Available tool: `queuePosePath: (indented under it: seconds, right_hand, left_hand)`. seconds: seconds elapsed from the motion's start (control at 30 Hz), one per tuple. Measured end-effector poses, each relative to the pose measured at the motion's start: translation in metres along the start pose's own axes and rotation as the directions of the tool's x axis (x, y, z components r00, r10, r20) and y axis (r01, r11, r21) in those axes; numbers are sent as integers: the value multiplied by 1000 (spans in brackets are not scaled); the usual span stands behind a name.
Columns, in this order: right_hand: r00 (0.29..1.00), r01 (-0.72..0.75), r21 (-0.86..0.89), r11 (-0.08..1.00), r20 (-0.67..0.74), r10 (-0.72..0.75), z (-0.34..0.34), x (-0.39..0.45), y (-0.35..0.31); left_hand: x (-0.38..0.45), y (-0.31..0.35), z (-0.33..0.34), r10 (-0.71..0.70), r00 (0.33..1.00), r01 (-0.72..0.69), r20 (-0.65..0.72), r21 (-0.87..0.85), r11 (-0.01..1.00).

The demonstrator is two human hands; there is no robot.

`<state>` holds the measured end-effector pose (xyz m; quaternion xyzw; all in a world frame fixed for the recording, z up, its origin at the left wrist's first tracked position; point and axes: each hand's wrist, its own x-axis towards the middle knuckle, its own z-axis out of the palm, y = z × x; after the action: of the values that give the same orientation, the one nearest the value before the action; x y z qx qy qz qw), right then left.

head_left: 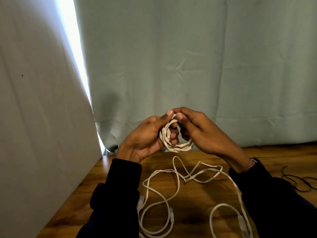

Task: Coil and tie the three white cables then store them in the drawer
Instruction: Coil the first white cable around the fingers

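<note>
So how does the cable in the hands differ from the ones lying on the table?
The held cable is wound into a small tight coil; the loose cables sprawl in wide open loops. The coil is lifted, gripped by left hand and right hand; the loose ones rest untouched on the wooden table. All are white.

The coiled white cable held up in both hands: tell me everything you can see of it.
The coiled white cable is wound into a small round bundle of several overlapping loops, thin and plastic-looking, with a connector end tucked against the loops on its left side. It is held in the air above the wooden table, in front of the pale curtain. The left hand cups its left side and the right hand pinches its top and right side. Whether it is tied yet cannot be told.
</note>
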<state>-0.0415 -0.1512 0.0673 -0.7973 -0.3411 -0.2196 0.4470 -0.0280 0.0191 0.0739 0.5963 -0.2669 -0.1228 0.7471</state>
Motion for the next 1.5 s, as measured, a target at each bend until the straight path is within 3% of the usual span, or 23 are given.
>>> queuePosePath:
  seconds: [0.13, 0.23, 0.3, 0.37, 0.43, 0.47, 0.53, 0.6, 0.7, 0.8, 0.87, 0.93, 1.1, 1.23, 1.37, 1.5]
  right_hand:
    - [997, -20, 83, 996, -69, 26, 8, 1, -2]
    - [976, -104, 375, 921, -141, 168, 11, 5, -1]
    - [953, -156, 644, 749, -102, 287, 14, 7, -3]
    - [934, -172, 843, 509, -24, 355, 16, 6, -11]
    - [912, -173, 930, 324, 27, 409, 16, 5, -17]
    - [902, -179, 940, 289, 40, 430, 15, 5, -18]
    - [895, -219, 910, 351, 44, 445, 12, 4, -18]
    - [887, -259, 827, 499, -1, 463, 12, 5, -14]
    - [846, -258, 526, 811, -282, 452, 22, 4, -9]
    - [812, -251, 240, 938, -475, 339, 34, 3, 1]
    - [807, -250, 133, 959, -518, 283, 38, 3, 8]
    - [818, -261, 109, 959, -503, 280, 40, 4, 13]
    - [881, -285, 85, 955, -369, 296, 38, 6, 13]
    - [920, -259, 62, 964, -288, 265, 35, 6, 4]
    - [924, -309, 75, 948, -213, 318, 38, 3, -1]
    - [911, -330, 85, 940, -230, 341, 44, 2, -2]
  left_hand:
    - [3, 1, 0, 16, 996, -26, -83, -117, 993]
    - [10, -3, 2, 35, 994, -59, -108, -233, 971]
    - [13, -5, 5, 38, 993, -70, -113, -289, 955]
    - [15, -7, 9, 43, 990, -85, -133, -337, 938]
    - [16, -10, 12, 55, 988, -103, -145, -354, 930]
    - [16, -11, 13, 71, 988, -115, -139, -336, 935]
    - [17, -12, 15, 101, 985, -137, -143, -271, 953]
    - [16, -12, 18, 106, 978, -135, -177, -160, 978]
    - [9, -11, 30, 130, 965, -111, -230, 93, 989]
    - [10, -18, 47, 307, 907, -119, -289, 525, 843]
    - [16, -27, 54, 449, 847, -113, -283, 730, 674]
    - [19, -32, 55, 505, 817, -109, -278, 786, 609]
    - [18, -27, 41, 507, 841, -157, -187, 813, 560]
    - [18, -23, 29, 499, 841, -146, -210, 800, 582]
    - [21, -27, 24, 505, 833, -128, -226, 809, 573]
    - [24, -34, 27, 539, 812, -150, -225, 811, 565]
